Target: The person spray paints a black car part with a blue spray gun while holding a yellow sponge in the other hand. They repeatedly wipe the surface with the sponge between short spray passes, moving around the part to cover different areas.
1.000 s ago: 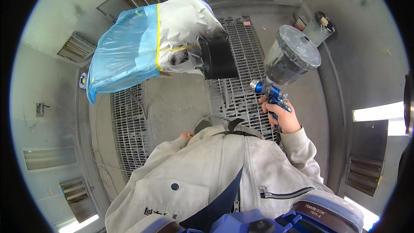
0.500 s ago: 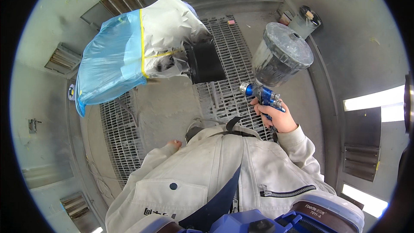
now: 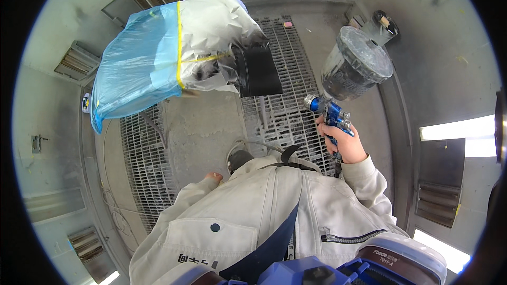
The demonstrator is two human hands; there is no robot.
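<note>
My right hand (image 3: 351,145) is wrapped around the handle of a blue spray gun (image 3: 330,111), its silver nozzle toward the left. A smeared grey paint cup (image 3: 359,60) with a lid rises from the top of the gun. At the left, my left hand (image 3: 214,176) barely shows past the sleeve; its fingers are mostly hidden. Ahead stands a workpiece wrapped in blue plastic film (image 3: 137,68) and white masking sheet (image 3: 208,26), joined along yellow tape (image 3: 180,42). On its right end a glossy black panel (image 3: 259,71) is exposed, apart from the gun.
Metal floor grating (image 3: 285,74) runs beneath the workpiece, with another strip of grating (image 3: 150,174) at left. A hose (image 3: 119,214) lies coiled along the left wall. A container (image 3: 381,27) stands by the right wall. Louvred vents (image 3: 79,60) line the walls.
The spray gun, with my right hand on it, sits slightly further right in view. The wrapped workpiece appears shifted slightly up. My grip on the gun is the same.
</note>
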